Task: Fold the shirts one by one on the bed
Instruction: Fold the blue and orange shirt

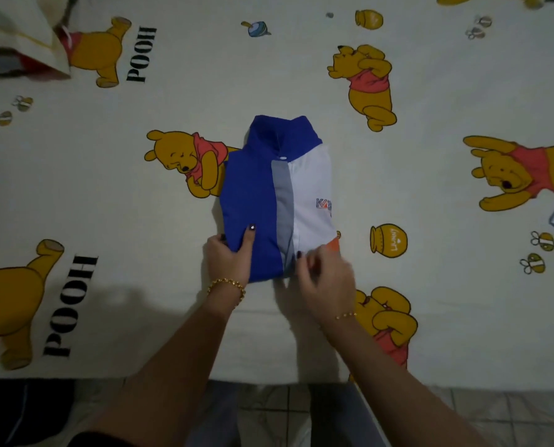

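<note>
The left grip pinches a hem corner of the soft, light polo shirt, probably its best hold; right grip too blurred to tell.

Bare forearms, gold bracelets, dark-painted fingernails.

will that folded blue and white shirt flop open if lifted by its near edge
Likely floppy: the folded blue and white cloth shirt lies in soft layers, so its far collar end would probably sag. Probably light: the stack looks thin.
</note>
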